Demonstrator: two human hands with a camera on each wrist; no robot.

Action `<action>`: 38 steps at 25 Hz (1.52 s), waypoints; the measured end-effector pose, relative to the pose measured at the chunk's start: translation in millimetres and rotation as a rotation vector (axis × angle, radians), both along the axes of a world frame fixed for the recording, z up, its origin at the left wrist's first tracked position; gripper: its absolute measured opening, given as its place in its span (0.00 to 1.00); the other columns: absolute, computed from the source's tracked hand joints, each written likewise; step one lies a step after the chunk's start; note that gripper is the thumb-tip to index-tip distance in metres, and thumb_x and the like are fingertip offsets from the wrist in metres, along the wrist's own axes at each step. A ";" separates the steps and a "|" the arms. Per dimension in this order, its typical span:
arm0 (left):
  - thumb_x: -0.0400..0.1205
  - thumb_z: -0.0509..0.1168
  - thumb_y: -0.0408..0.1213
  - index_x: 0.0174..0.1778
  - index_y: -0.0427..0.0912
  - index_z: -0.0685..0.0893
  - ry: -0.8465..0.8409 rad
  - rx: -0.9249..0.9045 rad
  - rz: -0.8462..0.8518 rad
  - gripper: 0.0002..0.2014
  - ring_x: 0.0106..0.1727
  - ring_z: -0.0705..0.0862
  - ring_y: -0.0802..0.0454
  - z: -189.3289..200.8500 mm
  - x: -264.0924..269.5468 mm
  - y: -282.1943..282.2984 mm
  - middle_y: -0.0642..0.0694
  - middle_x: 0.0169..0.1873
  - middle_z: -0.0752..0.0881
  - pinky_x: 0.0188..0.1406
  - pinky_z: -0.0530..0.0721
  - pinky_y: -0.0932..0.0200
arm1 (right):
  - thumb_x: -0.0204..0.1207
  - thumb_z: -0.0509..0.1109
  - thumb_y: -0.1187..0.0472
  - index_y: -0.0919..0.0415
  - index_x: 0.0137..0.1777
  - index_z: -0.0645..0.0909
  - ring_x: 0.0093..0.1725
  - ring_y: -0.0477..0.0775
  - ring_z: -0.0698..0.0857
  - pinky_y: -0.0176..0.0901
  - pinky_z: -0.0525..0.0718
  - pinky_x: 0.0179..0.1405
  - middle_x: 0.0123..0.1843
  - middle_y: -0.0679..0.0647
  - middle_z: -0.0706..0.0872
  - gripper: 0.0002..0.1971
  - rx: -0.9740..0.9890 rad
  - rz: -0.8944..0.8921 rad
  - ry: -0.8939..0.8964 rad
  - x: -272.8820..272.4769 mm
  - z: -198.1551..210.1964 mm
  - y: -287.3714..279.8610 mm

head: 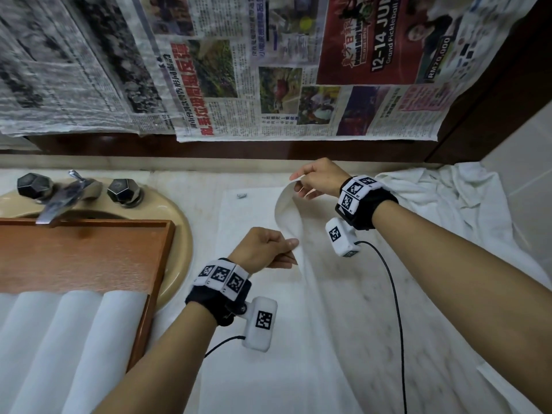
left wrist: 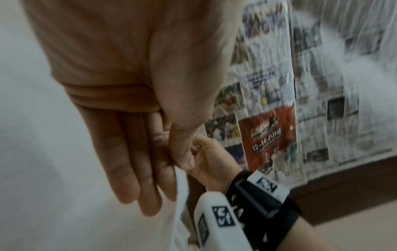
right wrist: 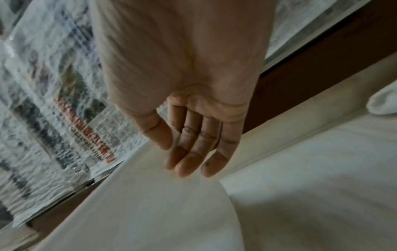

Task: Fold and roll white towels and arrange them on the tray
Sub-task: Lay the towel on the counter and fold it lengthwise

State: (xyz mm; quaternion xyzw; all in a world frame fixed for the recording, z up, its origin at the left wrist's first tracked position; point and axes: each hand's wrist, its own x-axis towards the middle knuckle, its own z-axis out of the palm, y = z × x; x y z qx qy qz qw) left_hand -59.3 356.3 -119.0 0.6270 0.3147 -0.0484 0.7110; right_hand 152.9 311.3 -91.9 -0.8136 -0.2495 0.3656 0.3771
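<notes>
**Ana:** Rolled towels (head: 68,333) sit closest, three white ones side by side at the near end of the wooden tray (head: 89,255). That tray lies over the sink (head: 176,234), under the tap (head: 64,194).

**Ben:** Where is the towel being folded?

**Ana:** It is the flat towel (head: 254,339) spread on the counter (head: 373,309), right of the tray. One edge is lifted up and curls over. The left hand (head: 264,249) pinches the near part of that edge between thumb and fingers. The right hand (head: 321,179) pinches the far part, higher up.

**Ben:** Does the left wrist view show more?

**Ana:** Yes. It shows the left hand (left wrist: 133,110) from the palm side. The thumb (left wrist: 182,152) presses white cloth (left wrist: 180,186) against the curled fingers. The right hand (left wrist: 209,163) shows behind it too.

**Ben:** And the right wrist view?

**Ana:** The right hand (right wrist: 189,105) has fingers nearly straight and close together, with the thumb beside them over the towel edge (right wrist: 150,195). It is blurry, so the pinch is hard to see there. Only the head view shows the pile of loose towels (head: 442,204) at the far right, and all the newspaper (head: 268,70) on the wall.
</notes>
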 end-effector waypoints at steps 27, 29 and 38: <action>0.85 0.62 0.43 0.44 0.40 0.81 0.369 0.571 0.450 0.10 0.42 0.83 0.44 -96.4 -46.5 75.1 0.47 0.37 0.84 0.43 0.82 0.52 | 0.81 0.62 0.64 0.59 0.59 0.81 0.52 0.63 0.82 0.50 0.81 0.47 0.56 0.60 0.84 0.10 -0.243 0.464 -0.694 -39.8 -106.0 131.7; 0.85 0.60 0.43 0.44 0.40 0.80 0.367 0.603 0.461 0.10 0.43 0.83 0.42 -99.2 -46.8 73.7 0.45 0.39 0.85 0.44 0.83 0.49 | 0.82 0.62 0.63 0.60 0.59 0.79 0.53 0.64 0.82 0.49 0.79 0.45 0.56 0.61 0.84 0.09 -0.244 0.473 -0.718 -38.3 -107.6 134.3; 0.84 0.61 0.44 0.45 0.42 0.83 0.557 0.624 0.397 0.11 0.42 0.80 0.46 -99.0 -39.7 83.5 0.48 0.40 0.81 0.39 0.75 0.57 | 0.84 0.59 0.59 0.58 0.75 0.68 0.75 0.60 0.67 0.58 0.69 0.70 0.77 0.57 0.69 0.20 -0.306 0.525 -0.868 -63.2 -111.6 123.8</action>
